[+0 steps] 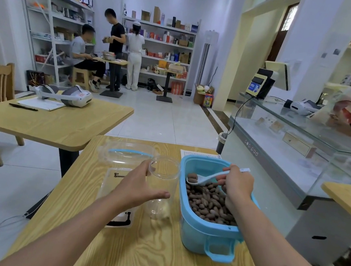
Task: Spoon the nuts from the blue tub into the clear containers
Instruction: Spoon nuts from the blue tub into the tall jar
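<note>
Nearest, a wooden table [154, 253] carrying the work. On its right, the blue tub [208, 233], well filled with brown nuts [210, 202]. Beside it on the left, just touching or nearly so, a clear jar [162, 187], upright and open, seemingly with nothing in it yet. Left hand [138, 184] curled round that jar, thumb across the front, steadying it. Right hand [238, 181] over the tub, fingers pinched on the handle of a white spoon [202, 180], its bowl lifted above the heap with a couple of nuts aboard. Further left and behind, a flat clear container [116, 183] and a clear lid with a blue seal [127, 152], both unfilled. Judged from this: barely begun, first scoop loaded but not tipped, nearly all nuts left to move.
</note>
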